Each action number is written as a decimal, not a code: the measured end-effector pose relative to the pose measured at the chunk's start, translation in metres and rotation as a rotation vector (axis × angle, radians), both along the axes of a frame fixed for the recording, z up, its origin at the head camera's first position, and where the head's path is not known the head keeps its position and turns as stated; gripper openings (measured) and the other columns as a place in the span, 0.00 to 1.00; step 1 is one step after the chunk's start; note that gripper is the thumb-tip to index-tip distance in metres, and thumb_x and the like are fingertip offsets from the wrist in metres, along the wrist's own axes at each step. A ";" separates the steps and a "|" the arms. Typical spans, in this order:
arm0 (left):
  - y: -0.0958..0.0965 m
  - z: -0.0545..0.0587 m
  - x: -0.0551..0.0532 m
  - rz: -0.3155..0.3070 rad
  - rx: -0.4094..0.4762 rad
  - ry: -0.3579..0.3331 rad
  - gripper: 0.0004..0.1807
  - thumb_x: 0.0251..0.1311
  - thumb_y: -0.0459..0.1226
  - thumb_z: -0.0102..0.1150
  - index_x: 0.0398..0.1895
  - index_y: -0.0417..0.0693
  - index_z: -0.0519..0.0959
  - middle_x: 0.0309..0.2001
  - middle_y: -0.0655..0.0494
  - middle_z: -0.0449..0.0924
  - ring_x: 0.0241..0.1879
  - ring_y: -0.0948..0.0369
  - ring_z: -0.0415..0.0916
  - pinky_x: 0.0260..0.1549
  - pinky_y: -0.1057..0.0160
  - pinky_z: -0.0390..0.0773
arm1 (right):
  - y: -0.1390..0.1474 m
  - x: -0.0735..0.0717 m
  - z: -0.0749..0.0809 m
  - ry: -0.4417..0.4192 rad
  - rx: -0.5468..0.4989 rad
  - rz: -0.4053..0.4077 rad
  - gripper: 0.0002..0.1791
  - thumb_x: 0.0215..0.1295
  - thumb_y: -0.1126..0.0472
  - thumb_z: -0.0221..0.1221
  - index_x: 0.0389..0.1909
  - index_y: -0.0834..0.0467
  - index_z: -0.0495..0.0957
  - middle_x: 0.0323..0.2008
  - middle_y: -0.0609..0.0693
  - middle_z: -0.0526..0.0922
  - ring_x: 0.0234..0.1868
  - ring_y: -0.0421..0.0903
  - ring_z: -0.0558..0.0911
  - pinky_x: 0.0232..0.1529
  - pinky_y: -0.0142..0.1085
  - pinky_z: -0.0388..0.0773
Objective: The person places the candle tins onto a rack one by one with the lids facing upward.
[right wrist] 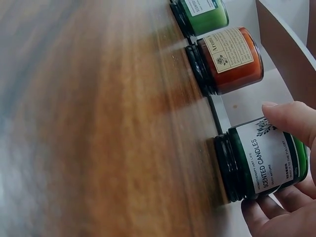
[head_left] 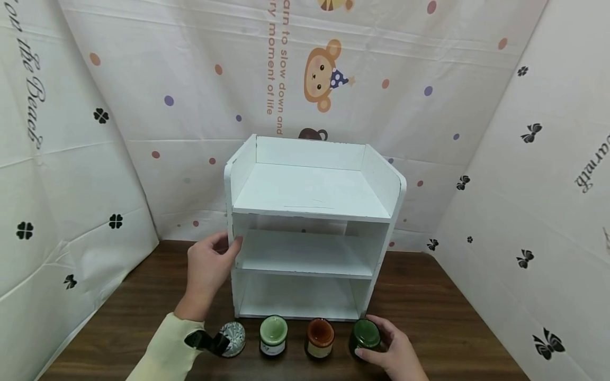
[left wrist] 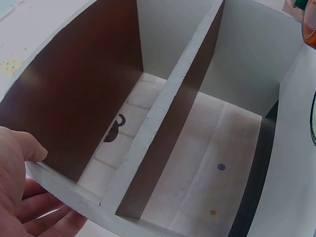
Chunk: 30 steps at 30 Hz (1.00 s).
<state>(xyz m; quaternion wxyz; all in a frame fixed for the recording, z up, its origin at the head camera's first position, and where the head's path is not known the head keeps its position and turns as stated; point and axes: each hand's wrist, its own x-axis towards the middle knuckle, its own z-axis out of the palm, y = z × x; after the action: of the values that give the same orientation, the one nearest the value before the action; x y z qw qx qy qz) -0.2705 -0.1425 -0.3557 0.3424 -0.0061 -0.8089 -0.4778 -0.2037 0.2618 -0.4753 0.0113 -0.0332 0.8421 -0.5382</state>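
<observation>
My left hand (head_left: pixel 208 267) grips the left side panel of a white three-tier shelf (head_left: pixel 312 190), thumb on the front edge and fingers round the outside. In the left wrist view, the thumb of that hand (left wrist: pixel 22 192) lies on the panel edge. My right hand (head_left: pixel 394 350) holds a dark green scented candle jar (head_left: pixel 367 333) at the shelf's lower right front. In the right wrist view, thumb and fingers grip this jar (right wrist: pixel 266 155) from both sides; its black threaded end faces the wooden table (right wrist: pixel 113 148).
In a row before the shelf stand an amber candle jar (head_left: pixel 320 338), a light green candle jar (head_left: pixel 274 336) and a round patterned container (head_left: pixel 233 338), partly covered by the black left wrist strap (head_left: pixel 207 341). Printed white cloth (head_left: pixel 190 63) hangs behind and at both sides.
</observation>
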 end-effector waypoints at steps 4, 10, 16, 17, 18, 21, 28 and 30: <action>0.000 0.000 0.000 0.000 0.003 -0.009 0.16 0.63 0.43 0.69 0.49 0.42 0.88 0.40 0.43 0.90 0.39 0.52 0.88 0.36 0.65 0.85 | 0.001 -0.001 0.000 -0.007 0.007 0.012 0.42 0.50 0.60 0.78 0.67 0.66 0.71 0.61 0.62 0.80 0.61 0.58 0.82 0.55 0.43 0.83; 0.000 0.000 0.000 -0.008 0.006 -0.020 0.17 0.64 0.43 0.68 0.50 0.41 0.87 0.41 0.43 0.90 0.40 0.51 0.88 0.38 0.55 0.87 | 0.006 -0.004 0.001 -0.009 -0.008 0.092 0.44 0.51 0.62 0.77 0.68 0.67 0.69 0.63 0.65 0.78 0.63 0.60 0.80 0.56 0.40 0.82; 0.000 0.000 0.000 -0.005 0.006 -0.021 0.17 0.64 0.43 0.68 0.50 0.41 0.87 0.41 0.43 0.90 0.39 0.52 0.88 0.39 0.54 0.87 | 0.014 -0.008 0.005 -0.010 0.010 0.195 0.44 0.53 0.61 0.76 0.71 0.65 0.68 0.66 0.65 0.76 0.64 0.58 0.78 0.54 0.30 0.77; 0.000 0.000 0.000 -0.004 0.005 -0.020 0.17 0.64 0.43 0.68 0.50 0.41 0.87 0.41 0.43 0.90 0.39 0.52 0.88 0.39 0.54 0.87 | 0.015 -0.009 0.005 -0.015 0.018 0.206 0.44 0.54 0.61 0.76 0.71 0.65 0.67 0.65 0.64 0.77 0.64 0.58 0.78 0.54 0.30 0.77; 0.000 0.000 0.000 -0.003 0.005 -0.020 0.17 0.64 0.43 0.68 0.50 0.41 0.87 0.41 0.43 0.90 0.39 0.52 0.88 0.39 0.54 0.87 | 0.016 -0.010 0.006 -0.020 0.025 0.216 0.44 0.54 0.60 0.76 0.71 0.64 0.67 0.65 0.64 0.77 0.64 0.57 0.78 0.54 0.31 0.77; 0.000 0.000 0.000 -0.003 0.006 -0.016 0.17 0.64 0.43 0.68 0.50 0.41 0.87 0.41 0.43 0.90 0.39 0.51 0.88 0.39 0.53 0.87 | 0.019 -0.013 0.007 -0.039 0.034 0.237 0.45 0.54 0.59 0.76 0.71 0.64 0.67 0.64 0.62 0.78 0.64 0.57 0.78 0.55 0.33 0.78; 0.000 0.000 0.000 -0.005 0.009 -0.010 0.17 0.63 0.42 0.69 0.49 0.41 0.88 0.41 0.43 0.90 0.40 0.51 0.88 0.38 0.54 0.87 | 0.022 -0.016 0.008 -0.054 0.029 0.273 0.44 0.54 0.60 0.76 0.71 0.65 0.67 0.63 0.62 0.79 0.61 0.50 0.79 0.51 0.28 0.77; 0.000 0.000 0.000 -0.006 0.010 -0.011 0.17 0.63 0.42 0.69 0.49 0.41 0.88 0.41 0.42 0.90 0.40 0.51 0.88 0.39 0.52 0.87 | 0.023 -0.016 0.009 -0.052 0.025 0.280 0.44 0.54 0.60 0.76 0.71 0.65 0.68 0.63 0.62 0.79 0.59 0.45 0.80 0.51 0.27 0.76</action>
<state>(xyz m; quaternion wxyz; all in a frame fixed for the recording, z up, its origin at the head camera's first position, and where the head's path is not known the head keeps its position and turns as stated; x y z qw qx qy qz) -0.2704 -0.1428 -0.3558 0.3367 -0.0044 -0.8083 -0.4830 -0.2194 0.2845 -0.4665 0.1086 -0.1363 0.8353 -0.5214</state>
